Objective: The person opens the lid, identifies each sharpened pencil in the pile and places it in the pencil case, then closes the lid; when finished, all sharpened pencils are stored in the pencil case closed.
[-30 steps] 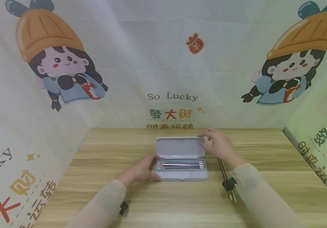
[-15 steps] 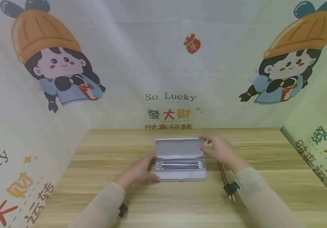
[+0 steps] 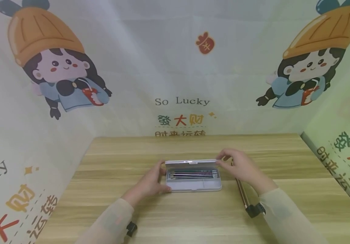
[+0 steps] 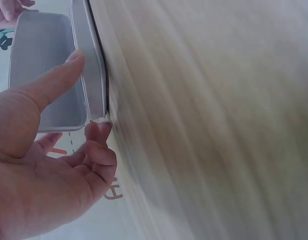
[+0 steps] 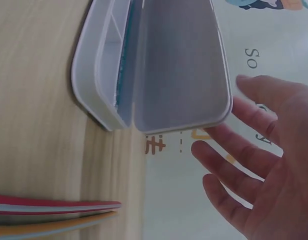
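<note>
A pale grey pencil case (image 3: 187, 185) lies on the table with its lid (image 3: 190, 166) tilted partway over it. Several pencils (image 3: 191, 175) lie in the back compartment; the front one has a divider. At the left end my left hand (image 3: 147, 183) grips the case, thumb (image 4: 69, 70) on the front wall and fingers at the rear corner. My right hand (image 3: 245, 169) is at the lid's right corner. In the right wrist view, its index and middle fingertips are hidden behind the lid, while the thumb (image 5: 254, 85) sits just beside the lid's edge.
Two long slim rods (image 3: 241, 189), one red-edged and one orange-edged in the right wrist view, lie right of the case, partly under my right arm. A printed cloth (image 3: 132, 84) hangs behind the wooden table (image 3: 126, 152) and along its sides.
The lid has swung forward and down from standing nearly upright. My right hand has come down and nearer with it. The left hand keeps its hold on the case.
</note>
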Action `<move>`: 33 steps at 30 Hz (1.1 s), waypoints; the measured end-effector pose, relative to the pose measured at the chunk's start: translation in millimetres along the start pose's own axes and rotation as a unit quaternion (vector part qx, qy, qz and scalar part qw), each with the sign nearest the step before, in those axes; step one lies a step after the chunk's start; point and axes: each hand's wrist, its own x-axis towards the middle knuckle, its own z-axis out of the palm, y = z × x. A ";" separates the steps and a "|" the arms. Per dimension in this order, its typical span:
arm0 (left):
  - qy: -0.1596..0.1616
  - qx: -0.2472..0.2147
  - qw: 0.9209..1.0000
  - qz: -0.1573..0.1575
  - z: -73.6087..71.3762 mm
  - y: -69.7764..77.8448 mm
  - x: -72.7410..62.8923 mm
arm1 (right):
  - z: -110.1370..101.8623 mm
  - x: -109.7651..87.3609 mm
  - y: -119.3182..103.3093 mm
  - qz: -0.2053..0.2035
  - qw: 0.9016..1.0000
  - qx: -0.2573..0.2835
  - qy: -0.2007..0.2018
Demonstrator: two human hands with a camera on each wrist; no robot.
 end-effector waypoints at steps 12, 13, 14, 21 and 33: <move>-0.021 0.059 0.998 0.021 -13.2 -0.5 -8.9 | 29.0 -17.4 14.0 -0.035 0.997 0.066 -0.031; -0.023 0.060 0.998 0.022 -14.1 -0.6 -9.1 | 30.8 -18.3 14.6 -0.042 0.997 0.062 -0.031; -0.025 0.060 0.998 0.024 -14.9 -0.6 -9.2 | 32.6 -19.2 14.8 -0.044 0.997 0.055 -0.032; -0.034 0.068 0.996 0.044 -16.3 -1.9 -9.5 | 39.3 -26.3 15.2 -0.006 0.998 0.013 -0.068; -0.032 0.085 0.994 0.059 -12.9 -1.1 -9.3 | 39.2 -26.4 16.0 0.009 0.997 0.006 -0.075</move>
